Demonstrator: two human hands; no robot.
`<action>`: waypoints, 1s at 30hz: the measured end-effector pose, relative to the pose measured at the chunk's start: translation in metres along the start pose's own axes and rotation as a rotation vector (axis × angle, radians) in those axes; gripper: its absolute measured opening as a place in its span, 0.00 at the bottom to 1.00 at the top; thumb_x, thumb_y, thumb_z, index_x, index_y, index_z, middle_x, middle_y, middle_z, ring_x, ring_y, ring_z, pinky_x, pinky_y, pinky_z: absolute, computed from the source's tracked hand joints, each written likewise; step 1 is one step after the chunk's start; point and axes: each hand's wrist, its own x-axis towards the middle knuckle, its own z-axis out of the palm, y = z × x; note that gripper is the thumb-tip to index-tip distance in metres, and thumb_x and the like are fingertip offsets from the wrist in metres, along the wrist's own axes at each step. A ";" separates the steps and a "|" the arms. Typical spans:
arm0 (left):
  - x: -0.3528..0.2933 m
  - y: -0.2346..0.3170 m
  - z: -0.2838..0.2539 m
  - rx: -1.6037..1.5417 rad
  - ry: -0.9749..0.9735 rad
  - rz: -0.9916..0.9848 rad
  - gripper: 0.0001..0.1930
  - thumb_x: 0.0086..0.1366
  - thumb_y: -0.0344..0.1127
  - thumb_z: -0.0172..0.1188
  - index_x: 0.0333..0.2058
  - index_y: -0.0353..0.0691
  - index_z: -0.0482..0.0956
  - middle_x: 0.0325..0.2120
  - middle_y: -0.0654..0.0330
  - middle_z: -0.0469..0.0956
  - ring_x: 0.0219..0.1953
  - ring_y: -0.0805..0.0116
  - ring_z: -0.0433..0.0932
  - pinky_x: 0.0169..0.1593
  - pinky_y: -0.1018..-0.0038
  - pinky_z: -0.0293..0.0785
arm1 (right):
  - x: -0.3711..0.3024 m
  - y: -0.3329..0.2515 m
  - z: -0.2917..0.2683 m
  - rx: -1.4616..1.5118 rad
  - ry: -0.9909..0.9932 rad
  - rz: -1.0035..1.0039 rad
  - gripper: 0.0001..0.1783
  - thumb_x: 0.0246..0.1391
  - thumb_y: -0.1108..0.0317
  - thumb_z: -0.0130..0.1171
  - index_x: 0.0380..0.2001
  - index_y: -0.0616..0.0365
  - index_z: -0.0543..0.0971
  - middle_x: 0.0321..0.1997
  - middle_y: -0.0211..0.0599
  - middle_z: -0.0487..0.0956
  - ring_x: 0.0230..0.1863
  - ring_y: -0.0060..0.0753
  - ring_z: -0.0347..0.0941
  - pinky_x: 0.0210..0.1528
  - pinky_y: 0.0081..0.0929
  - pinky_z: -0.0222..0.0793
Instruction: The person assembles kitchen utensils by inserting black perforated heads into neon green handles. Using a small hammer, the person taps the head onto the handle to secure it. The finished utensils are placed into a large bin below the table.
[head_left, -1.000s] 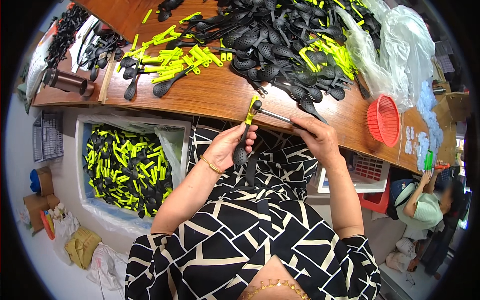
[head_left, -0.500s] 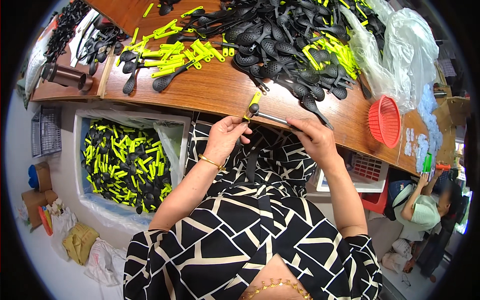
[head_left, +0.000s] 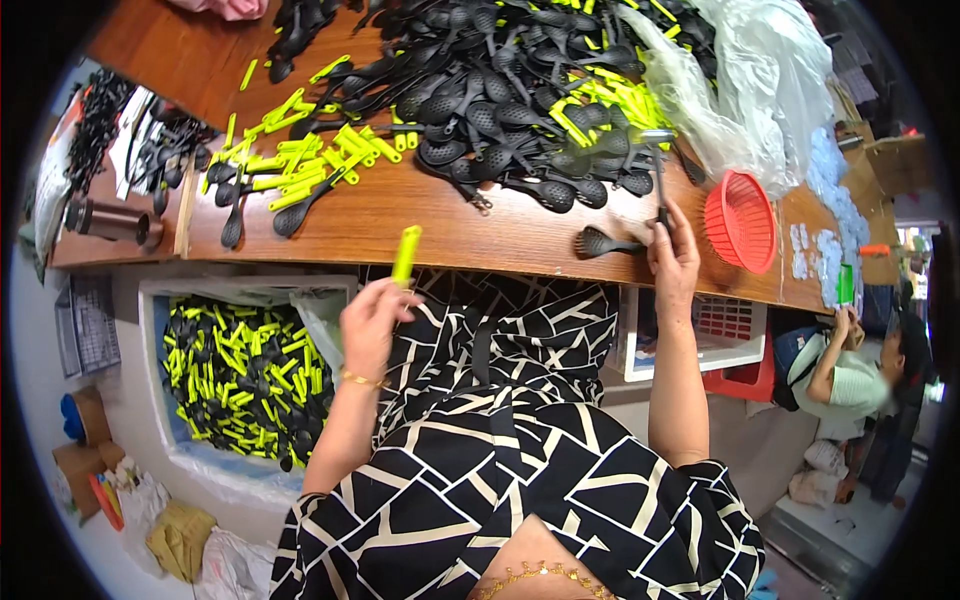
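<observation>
Lime-green, apparently hard plastic, the slim handle (head_left: 406, 255) stands up out of the left hand (head_left: 371, 325), just off the front edge of the counter (head_left: 450, 238). Its upper length is bare; the fingers cover the lower end, and I cannot tell whether a black spoon part is joined to it beneath them. That hand is closed to a narrow pinch, its fingertips blurred.

Farther right, the right hand (head_left: 675, 258) is wrapped round the dark grip of a small hammer (head_left: 659, 175), with the shaft upright and the bright head topmost, level with the near side of the heaped black perforated spoons (head_left: 480, 110). Between the hands, nearer the right one, a lone black utensil (head_left: 595, 241) lies on the wood, and a red plastic basket (head_left: 742, 222) sits just beyond the right hand.

As a judgement, the handle should be light and stiff, hardly likely to bend or break under a pinch, though its smooth face could turn or slip if held loosely. Thumb and fingers low on its flat sides would steady it and leave the upper part clear. The hammer looks heavier at the head, so a hold well down the grip suits a swing, while one nearer the head would give finer control. Similar loose handles (head_left: 300, 165) lie scattered left of the spoons.
</observation>
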 end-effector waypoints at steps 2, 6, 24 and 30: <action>-0.010 -0.017 -0.044 0.128 0.148 0.080 0.13 0.76 0.35 0.56 0.48 0.31 0.81 0.34 0.57 0.86 0.32 0.75 0.80 0.40 0.78 0.77 | 0.009 -0.008 -0.016 -0.009 0.127 0.024 0.24 0.70 0.71 0.55 0.68 0.58 0.70 0.44 0.30 0.81 0.24 0.08 0.62 0.24 0.11 0.56; -0.033 -0.047 -0.129 0.188 0.354 0.104 0.12 0.77 0.35 0.55 0.45 0.32 0.81 0.33 0.58 0.84 0.31 0.76 0.79 0.39 0.78 0.76 | 0.030 0.005 -0.039 -0.069 0.151 0.040 0.25 0.70 0.69 0.57 0.67 0.60 0.71 0.42 0.29 0.82 0.25 0.08 0.62 0.25 0.11 0.57; 0.041 0.005 0.015 -0.002 -0.266 -0.306 0.14 0.73 0.40 0.62 0.38 0.32 0.85 0.24 0.60 0.83 0.22 0.78 0.77 0.28 0.83 0.73 | -0.035 -0.079 0.076 -0.577 -0.619 -0.575 0.23 0.51 0.83 0.66 0.50 0.54 0.85 0.44 0.41 0.86 0.42 0.41 0.84 0.45 0.32 0.80; 0.041 0.006 0.014 0.043 -0.240 -0.318 0.14 0.73 0.41 0.62 0.38 0.33 0.86 0.19 0.65 0.78 0.20 0.81 0.74 0.25 0.83 0.71 | -0.040 -0.065 0.100 -0.435 -0.566 -0.632 0.24 0.53 0.84 0.65 0.53 0.52 0.84 0.46 0.42 0.85 0.42 0.41 0.84 0.44 0.31 0.81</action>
